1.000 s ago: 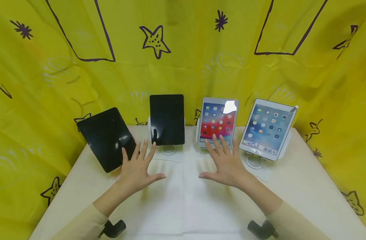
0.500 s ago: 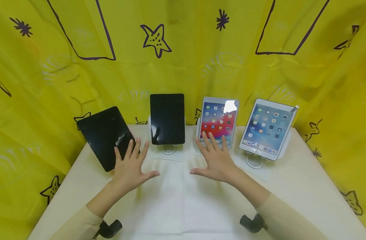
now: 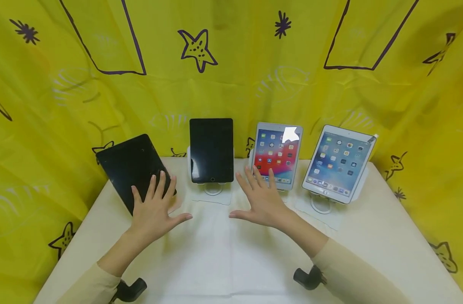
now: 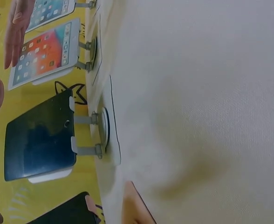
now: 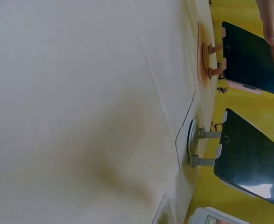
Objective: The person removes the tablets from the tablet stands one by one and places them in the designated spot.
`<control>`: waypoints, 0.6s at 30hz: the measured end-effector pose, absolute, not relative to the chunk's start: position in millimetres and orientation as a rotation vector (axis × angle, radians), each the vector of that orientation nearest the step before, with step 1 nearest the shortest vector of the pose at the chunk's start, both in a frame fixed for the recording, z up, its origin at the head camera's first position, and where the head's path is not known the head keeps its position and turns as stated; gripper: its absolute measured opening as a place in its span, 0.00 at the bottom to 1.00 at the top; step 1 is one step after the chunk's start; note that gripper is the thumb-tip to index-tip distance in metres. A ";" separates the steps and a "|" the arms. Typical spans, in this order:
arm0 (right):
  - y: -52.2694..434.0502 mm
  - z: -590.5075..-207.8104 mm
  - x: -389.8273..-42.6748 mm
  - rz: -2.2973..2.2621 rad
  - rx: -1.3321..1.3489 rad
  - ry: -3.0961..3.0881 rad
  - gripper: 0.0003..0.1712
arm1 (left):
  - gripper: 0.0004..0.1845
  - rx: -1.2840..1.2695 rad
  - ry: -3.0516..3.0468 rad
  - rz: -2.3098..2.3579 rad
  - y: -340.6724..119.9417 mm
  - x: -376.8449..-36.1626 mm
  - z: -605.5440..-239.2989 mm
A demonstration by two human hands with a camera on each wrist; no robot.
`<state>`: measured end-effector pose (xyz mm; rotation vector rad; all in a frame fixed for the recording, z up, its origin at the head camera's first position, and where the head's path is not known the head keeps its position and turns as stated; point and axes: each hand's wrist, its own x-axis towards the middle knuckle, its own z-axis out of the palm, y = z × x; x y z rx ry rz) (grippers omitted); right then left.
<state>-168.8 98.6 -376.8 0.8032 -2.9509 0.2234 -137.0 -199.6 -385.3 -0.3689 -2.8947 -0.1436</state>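
Fingers spread, my left hand (image 3: 151, 217) hovers in front of the leftmost black tablet (image 3: 126, 162), overlapping its lower right part in the head view. My right hand (image 3: 263, 204), also spread with straight fingers, overlaps the lower left corner of a white tablet (image 3: 278, 150) with a lit red and blue home screen. Neither hand holds anything. Between them, farther back, stands another black tablet (image 3: 212, 147) with a dark screen. In the left wrist view grey hinged arms (image 4: 85, 120) prop it up. At the right leans a second white tablet (image 3: 335, 164), its blue home screen lit.
A pink stand (image 5: 203, 56) carries the leftmost tablet. White cloth (image 3: 216, 257) covers the table. Behind hangs a yellow patterned curtain (image 3: 239, 93). Black curved devices (image 3: 130, 290) sit at both wrists.
Both hands have drifted to the left and slightly away from me, fingers still spread. The tablets stay in place.
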 end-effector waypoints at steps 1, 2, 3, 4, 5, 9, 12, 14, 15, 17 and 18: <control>96.5 -377.1 -169.1 0.228 0.807 -2.955 0.59 | 0.58 -0.366 -2.882 -0.152 -201.3 -137.2 -385.2; 94.5 -377.2 -169.4 0.234 0.811 -2.959 0.59 | 0.58 -0.364 -2.873 -0.159 -203.0 -137.6 -385.0; 92.5 -377.5 -169.6 0.240 0.817 -2.959 0.59 | 0.59 -0.360 -2.862 -0.163 -204.8 -138.0 -385.1; 90.0 -377.9 -169.7 0.250 0.825 -2.957 0.59 | 0.59 -0.357 -2.853 -0.165 -207.0 -138.0 -384.7; 87.6 -378.3 -169.9 0.255 0.828 -2.957 0.59 | 0.59 -0.352 -2.846 -0.169 -209.1 -138.1 -384.4; 79.3 -379.8 -171.6 0.280 0.845 -2.937 0.59 | 0.59 -0.330 -2.843 -0.200 -216.1 -137.4 -383.2; 74.0 -380.5 -173.7 0.264 0.859 -2.911 0.59 | 0.58 -0.318 -2.843 -0.225 -219.7 -136.9 -383.5; 70.3 -380.8 -175.4 0.250 0.873 -2.891 0.59 | 0.58 -0.311 -2.835 -0.235 -222.0 -136.5 -384.7; 68.4 -381.0 -176.2 0.250 0.878 -2.887 0.59 | 0.58 -0.307 -2.830 -0.238 -223.1 -136.2 -385.5; 64.2 -381.6 -177.9 0.247 0.890 -2.883 0.59 | 0.57 -0.297 -2.823 -0.249 -225.6 -135.0 -386.3; 62.0 -381.8 -178.5 0.251 0.897 -2.882 0.59 | 0.57 -0.291 -2.819 -0.252 -227.0 -134.3 -386.7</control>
